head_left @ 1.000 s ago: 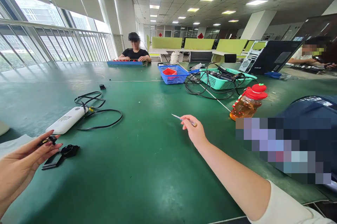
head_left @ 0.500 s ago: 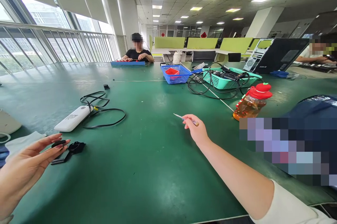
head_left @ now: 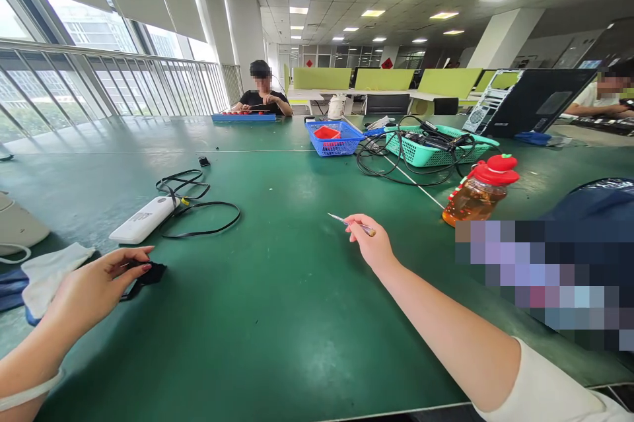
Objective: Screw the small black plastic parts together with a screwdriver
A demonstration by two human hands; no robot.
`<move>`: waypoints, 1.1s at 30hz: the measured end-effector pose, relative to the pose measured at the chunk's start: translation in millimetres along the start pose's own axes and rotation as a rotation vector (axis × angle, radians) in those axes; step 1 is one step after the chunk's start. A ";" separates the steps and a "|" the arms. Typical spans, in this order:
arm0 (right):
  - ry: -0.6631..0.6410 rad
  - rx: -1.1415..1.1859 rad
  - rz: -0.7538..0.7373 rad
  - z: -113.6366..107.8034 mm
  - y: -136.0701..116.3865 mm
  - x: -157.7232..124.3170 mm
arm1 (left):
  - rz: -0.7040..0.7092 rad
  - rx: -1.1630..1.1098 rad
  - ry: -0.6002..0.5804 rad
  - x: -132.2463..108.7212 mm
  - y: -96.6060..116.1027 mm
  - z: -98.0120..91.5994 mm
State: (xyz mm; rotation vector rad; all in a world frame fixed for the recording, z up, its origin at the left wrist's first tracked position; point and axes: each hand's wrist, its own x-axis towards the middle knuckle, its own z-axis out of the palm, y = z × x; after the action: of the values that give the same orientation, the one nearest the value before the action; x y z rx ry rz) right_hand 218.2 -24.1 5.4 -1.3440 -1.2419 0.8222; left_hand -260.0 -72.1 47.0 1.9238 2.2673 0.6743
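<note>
My right hand (head_left: 369, 237) is closed around a slim pointed tool (head_left: 338, 218) with a brownish end. Its pale tip points left, a little above the green tabletop (head_left: 277, 316). On the left, my left hand (head_left: 106, 280) has its thumb and fingers pinched around a small black piece (head_left: 133, 265), mostly covered by the fingers. Just beneath and beside those fingertips lies a black object (head_left: 154, 273) with a frame-like part; my hand hides some of it, and I cannot tell whether the two touch.
A white power bank (head_left: 144, 219) with a black cable lies beyond my left hand, near a pale cloth (head_left: 54, 277). Farther back are a blue basket (head_left: 333, 144) and a green basket (head_left: 421, 156) with cables. A red-lidded bottle (head_left: 475, 197) stands right. A person (head_left: 262, 95) sits opposite.
My left hand has moved right with the small black piece, over the black object, and turned so its back shows. My right hand has barely moved. The view has shifted slightly.
</note>
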 end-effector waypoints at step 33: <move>-0.060 -0.024 -0.010 0.6 0.2 -2.7 | 0.098 0.267 -0.117 -10.5 -69.1 26.0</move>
State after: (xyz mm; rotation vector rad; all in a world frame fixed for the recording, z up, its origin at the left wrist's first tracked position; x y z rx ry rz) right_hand 217.1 -26.6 4.6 -1.3398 -1.3080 0.8487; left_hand -312.1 -82.6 -5.3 2.1378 2.3016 0.2676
